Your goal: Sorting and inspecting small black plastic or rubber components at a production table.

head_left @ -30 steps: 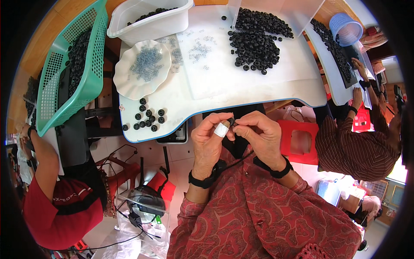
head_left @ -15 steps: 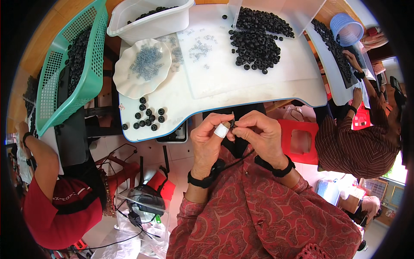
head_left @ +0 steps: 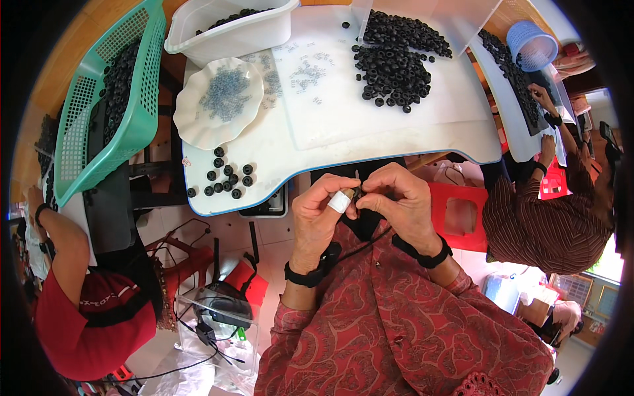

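Note:
My left hand (head_left: 317, 212), with white tape round one finger, is closed in front of the table's edge. Its fingertips pinch a small dark piece (head_left: 357, 193), mostly hidden by the fingers. A thin pointed tip rises just above them. My right hand (head_left: 404, 210) meets it there, thumb and forefinger closed at the same dark piece; what exactly they hold is hidden. Beyond my hands, several black round parts with holes (head_left: 228, 178) lie at the table's near left corner. A scalloped white plate (head_left: 191, 125) holds many small clear bluish pieces (head_left: 226, 96).
A large pile of black round parts (head_left: 394, 76) spills from a clear bin (head_left: 456, 20) on the white table (head_left: 396, 135). At the back left stand a white tub (head_left: 231, 36) and a green basket (head_left: 142, 109). Co-workers sit on both sides; a red stool (head_left: 456, 231) is at right.
My right hand's fingers have lifted slightly and loosened around the small dark piece. My left hand stays almost still. A co-worker's hand at the right has shifted a little.

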Available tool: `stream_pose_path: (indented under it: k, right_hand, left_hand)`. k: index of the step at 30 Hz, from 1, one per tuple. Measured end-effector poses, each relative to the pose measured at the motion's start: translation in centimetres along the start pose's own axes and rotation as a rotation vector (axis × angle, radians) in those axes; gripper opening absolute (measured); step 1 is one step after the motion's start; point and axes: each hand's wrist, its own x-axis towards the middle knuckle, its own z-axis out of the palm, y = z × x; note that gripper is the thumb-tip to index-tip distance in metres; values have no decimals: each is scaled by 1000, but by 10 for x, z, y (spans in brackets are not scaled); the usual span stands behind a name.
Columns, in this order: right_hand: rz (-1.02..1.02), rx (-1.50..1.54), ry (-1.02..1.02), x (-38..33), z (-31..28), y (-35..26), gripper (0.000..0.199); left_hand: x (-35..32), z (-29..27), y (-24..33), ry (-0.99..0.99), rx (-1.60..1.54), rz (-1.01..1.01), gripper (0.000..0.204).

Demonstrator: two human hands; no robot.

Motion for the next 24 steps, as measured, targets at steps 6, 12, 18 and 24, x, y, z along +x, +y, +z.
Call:
stream_pose_path:
  k: [6,12,18,24]
  right_hand:
    - [-45,-36,-44,5,1,2,31]
    - [-41,-79,-139,7,1,1,34]
    - [-144,-184,-101,7,4,-1,32]
    - [-207,-179,0,4,9,2,31]
  left_hand:
    - [0,0,-2,15,-85,-36,29]
    - [2,-4,-2,28,-139,-91,40]
    - [2,-1,-1,62,-231,-141,37]
    - [1,3,-2,80,-232,-136,33]
